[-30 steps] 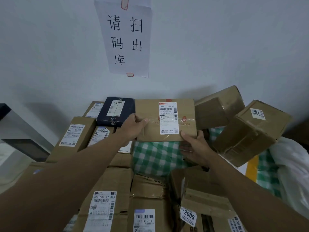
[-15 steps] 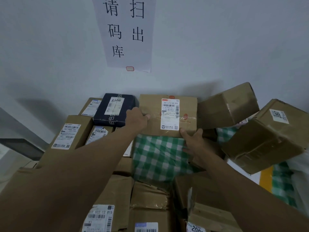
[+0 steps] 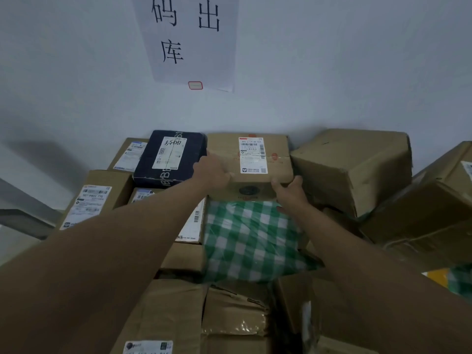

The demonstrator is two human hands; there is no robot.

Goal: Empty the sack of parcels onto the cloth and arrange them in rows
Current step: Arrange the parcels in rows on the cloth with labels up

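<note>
A brown cardboard parcel (image 3: 255, 180) with a white label lies flat against the wall at the back of the green checked cloth (image 3: 250, 238). My left hand (image 3: 212, 172) grips its left front edge. My right hand (image 3: 290, 191) holds its right front corner, thumb on top. A dark blue parcel (image 3: 169, 155) sits directly to its left, touching it. Rows of brown parcels (image 3: 95, 198) fill the left side. The sack is not in view.
Two large brown boxes (image 3: 355, 169) lie tilted in a heap at the right, another (image 3: 434, 215) beyond them. More cardboard parcels (image 3: 229, 318) crowd the near edge. A paper sign (image 3: 189, 39) hangs on the white wall behind.
Both hands have carried the brown parcel away from me and set it down flat at the wall, next to the dark blue parcel. Its label now faces up.
</note>
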